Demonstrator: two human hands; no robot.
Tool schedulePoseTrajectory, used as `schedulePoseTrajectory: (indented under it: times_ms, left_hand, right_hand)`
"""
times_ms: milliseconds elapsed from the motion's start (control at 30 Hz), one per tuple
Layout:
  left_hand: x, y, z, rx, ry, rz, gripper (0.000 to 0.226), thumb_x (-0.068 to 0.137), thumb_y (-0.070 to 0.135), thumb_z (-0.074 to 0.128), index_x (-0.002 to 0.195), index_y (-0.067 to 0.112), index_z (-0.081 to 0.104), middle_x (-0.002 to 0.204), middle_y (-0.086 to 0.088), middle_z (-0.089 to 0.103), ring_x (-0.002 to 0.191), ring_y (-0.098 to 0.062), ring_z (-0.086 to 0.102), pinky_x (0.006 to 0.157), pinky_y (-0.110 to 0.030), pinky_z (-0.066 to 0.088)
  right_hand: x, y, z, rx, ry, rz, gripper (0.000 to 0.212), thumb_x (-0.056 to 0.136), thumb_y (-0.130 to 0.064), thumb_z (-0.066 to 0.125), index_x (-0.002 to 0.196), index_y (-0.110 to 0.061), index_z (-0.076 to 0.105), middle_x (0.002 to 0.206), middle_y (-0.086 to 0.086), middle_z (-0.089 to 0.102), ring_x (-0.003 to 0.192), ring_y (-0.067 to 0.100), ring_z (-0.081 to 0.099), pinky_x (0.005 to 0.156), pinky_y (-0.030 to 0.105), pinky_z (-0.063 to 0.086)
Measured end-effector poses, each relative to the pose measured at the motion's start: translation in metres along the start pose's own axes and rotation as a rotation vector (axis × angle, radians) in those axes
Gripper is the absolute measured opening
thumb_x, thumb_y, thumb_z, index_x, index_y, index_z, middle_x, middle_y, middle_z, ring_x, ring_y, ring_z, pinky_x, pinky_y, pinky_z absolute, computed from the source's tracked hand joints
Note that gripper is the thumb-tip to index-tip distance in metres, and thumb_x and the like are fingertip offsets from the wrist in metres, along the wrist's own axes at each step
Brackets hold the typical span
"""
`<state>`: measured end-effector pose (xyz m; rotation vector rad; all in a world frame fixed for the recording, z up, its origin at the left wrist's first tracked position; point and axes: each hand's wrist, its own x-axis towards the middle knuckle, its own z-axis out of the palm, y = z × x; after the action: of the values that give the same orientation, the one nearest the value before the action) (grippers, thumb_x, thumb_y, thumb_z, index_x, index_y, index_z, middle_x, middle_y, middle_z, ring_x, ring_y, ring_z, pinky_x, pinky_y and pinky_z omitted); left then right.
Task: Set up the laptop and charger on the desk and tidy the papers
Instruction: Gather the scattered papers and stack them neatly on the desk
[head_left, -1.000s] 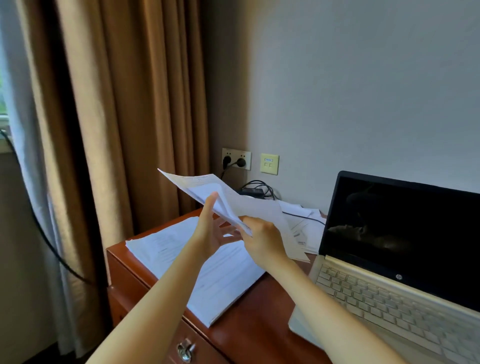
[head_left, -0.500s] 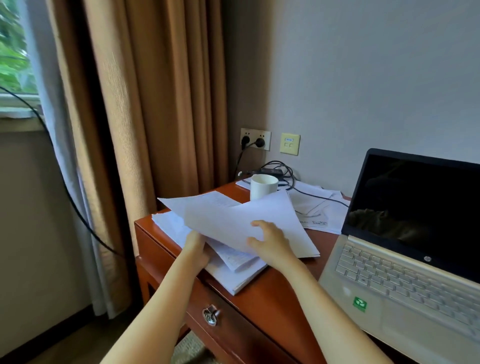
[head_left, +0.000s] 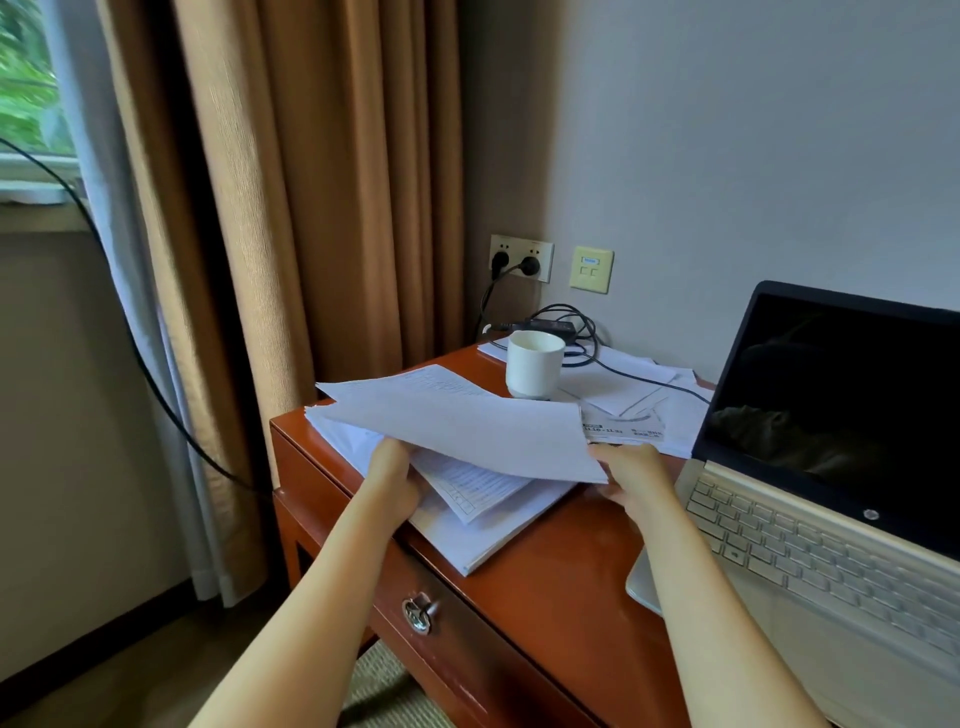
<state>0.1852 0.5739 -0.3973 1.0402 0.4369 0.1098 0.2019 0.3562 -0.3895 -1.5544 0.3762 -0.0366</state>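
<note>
Cup (head_left: 535, 371), white and upright, stands on the table (head_left: 561, 587) just behind the lifted sheets; its inside looks pale, and whether it holds anything cannot be told. The drawer (head_left: 452, 639) under the tabletop is closed, with a metal ring pull at its front.

The left hand (head_left: 392, 470) grips the left edge of the lifted sheets (head_left: 467, 431), its fingers hidden beneath them. The right hand (head_left: 631, 475) pinches their near right corner with curled fingers. The sheets hang just above a paper stack (head_left: 483, 540) lying at the table's left corner. More loose papers (head_left: 639, 395) lie behind, beside the cup.

The laptop (head_left: 831, 467) sits open at the right with a dark screen. Its charger (head_left: 553, 326) lies at the back by the wall, and two plugs sit in the wall socket (head_left: 521, 257).

A round hp badge marks the laptop below its screen. A dark printed strip with numerals on one loose paper is too blurred to read.
</note>
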Motion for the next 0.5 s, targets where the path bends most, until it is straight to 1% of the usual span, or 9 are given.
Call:
schedulePoseTrajectory:
  times_ms: [67, 100, 167, 233, 300, 367, 433, 467, 500]
  left_hand:
    - [0.000, 0.000, 0.000, -0.011, -0.010, 0.011, 0.003, 0.091, 0.017, 0.054, 0.091, 0.017, 0.051, 0.102, -0.009, 0.060, 0.097, -0.025, 0.057, 0.088, -0.042, 0.044]
    - [0.001, -0.001, -0.001, -0.013, -0.013, 0.013, 0.003, 0.091, 0.015, 0.054, 0.092, 0.016, 0.051, 0.104, -0.010, 0.060, 0.097, -0.026, 0.057, 0.089, -0.042, 0.044]
    - [-0.001, 0.000, -0.002, -0.009, -0.014, 0.009, 0.004, 0.091, 0.014, 0.054, 0.090, 0.017, 0.051, 0.103, -0.010, 0.060, 0.092, -0.025, 0.058, 0.089, -0.042, 0.045]
    - [0.000, 0.000, -0.002, -0.011, -0.022, 0.000, 0.007, 0.090, 0.010, 0.053, 0.088, 0.017, 0.052, 0.101, -0.011, 0.060, 0.088, -0.025, 0.058, 0.085, -0.042, 0.047]
    - [-0.003, 0.000, -0.001, 0.000, -0.053, -0.016, 0.013, 0.090, 0.003, 0.049, 0.086, 0.016, 0.050, 0.094, -0.011, 0.059, 0.084, -0.024, 0.057, 0.080, -0.040, 0.048]
    - [-0.008, 0.001, -0.001, 0.000, -0.084, -0.042, 0.020, 0.090, -0.003, 0.044, 0.084, 0.015, 0.046, 0.087, -0.009, 0.056, 0.080, -0.024, 0.056, 0.079, -0.042, 0.046]
    - [-0.012, 0.002, -0.002, -0.019, -0.123, -0.067, 0.024, 0.089, -0.008, 0.041, 0.085, 0.014, 0.045, 0.087, -0.009, 0.055, 0.080, -0.025, 0.056, 0.074, -0.041, 0.048]
    - [-0.014, 0.003, -0.003, -0.031, -0.150, -0.069, 0.024, 0.088, -0.009, 0.040, 0.089, 0.014, 0.046, 0.090, -0.009, 0.055, 0.082, -0.026, 0.057, 0.073, -0.041, 0.049]
    - [-0.014, 0.004, -0.004, -0.042, -0.176, -0.066, 0.024, 0.086, -0.008, 0.041, 0.096, 0.014, 0.047, 0.096, -0.010, 0.055, 0.086, -0.027, 0.057, 0.077, -0.042, 0.049]
  right_hand:
    - [-0.006, -0.004, -0.002, 0.154, -0.079, 0.087, 0.017, 0.086, 0.012, 0.051, 0.079, -0.004, 0.054, 0.069, 0.010, 0.051, 0.055, 0.016, 0.043, 0.032, 0.014, 0.033]
    - [-0.009, -0.005, -0.002, 0.164, -0.104, 0.111, 0.019, 0.085, 0.013, 0.050, 0.076, -0.004, 0.052, 0.067, 0.009, 0.049, 0.049, 0.014, 0.041, 0.028, 0.012, 0.027]
    - [-0.012, -0.006, -0.001, 0.155, -0.139, 0.148, 0.020, 0.086, 0.013, 0.048, 0.073, -0.003, 0.050, 0.067, 0.009, 0.049, 0.039, 0.009, 0.039, 0.026, 0.011, 0.022]
    - [-0.016, -0.009, 0.004, 0.163, -0.097, 0.148, 0.023, 0.086, 0.014, 0.046, 0.072, -0.003, 0.048, 0.066, 0.009, 0.048, 0.043, 0.010, 0.037, 0.026, 0.010, 0.021]
    - [-0.019, -0.009, 0.011, 0.155, 0.012, 0.071, 0.026, 0.086, 0.015, 0.044, 0.068, -0.004, 0.045, 0.064, 0.009, 0.046, 0.049, 0.014, 0.036, 0.027, 0.009, 0.022]
    - [-0.024, -0.005, 0.021, 0.158, 0.087, -0.004, 0.025, 0.085, 0.012, 0.045, 0.066, -0.004, 0.044, 0.065, 0.011, 0.049, 0.048, 0.018, 0.042, 0.028, 0.009, 0.026]
    - [-0.029, 0.004, 0.033, 0.137, 0.073, -0.035, 0.016, 0.083, 0.009, 0.047, 0.072, -0.002, 0.047, 0.071, 0.017, 0.056, 0.046, 0.022, 0.051, 0.030, 0.012, 0.033]
    - [-0.032, 0.008, 0.040, 0.103, 0.034, -0.019, 0.008, 0.083, 0.007, 0.047, 0.079, 0.000, 0.051, 0.073, 0.018, 0.059, 0.043, 0.022, 0.055, 0.030, 0.013, 0.035]
    - [-0.036, 0.010, 0.045, 0.053, -0.015, 0.012, 0.007, 0.083, 0.005, 0.048, 0.088, 0.003, 0.053, 0.071, 0.018, 0.061, 0.037, 0.019, 0.057, 0.030, 0.014, 0.035]
